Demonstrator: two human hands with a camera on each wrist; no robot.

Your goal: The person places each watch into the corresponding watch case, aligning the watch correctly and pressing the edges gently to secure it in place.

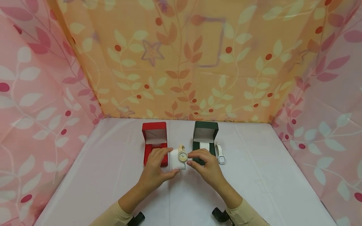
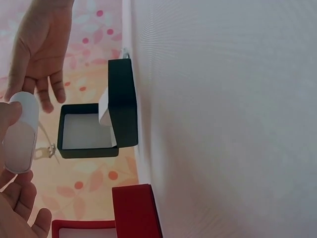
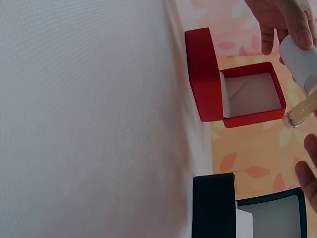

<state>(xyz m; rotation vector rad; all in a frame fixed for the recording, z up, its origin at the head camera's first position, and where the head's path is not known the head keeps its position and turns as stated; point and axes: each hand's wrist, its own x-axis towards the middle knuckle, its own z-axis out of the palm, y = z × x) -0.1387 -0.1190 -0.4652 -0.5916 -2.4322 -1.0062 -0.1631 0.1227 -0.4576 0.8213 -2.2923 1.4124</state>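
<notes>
A white watch cushion is held by my left hand, its fingers at the top and thumb at the bottom in the head view. Against the cushion's right side sits a wristwatch with a round pale dial and cream strap. My right hand pinches the watch at the edge of its case with thumb and index finger. In the right wrist view the cream strap hangs beside the cushion with its buckle end loose. The left wrist view shows the cushion's end in the left fingers.
Behind the left hand stands an open red watch box. An open green box stands behind the right hand with a white cushion inside. Beside it lies a white watch with a squarish dial. Patterned cloth walls the white-covered table.
</notes>
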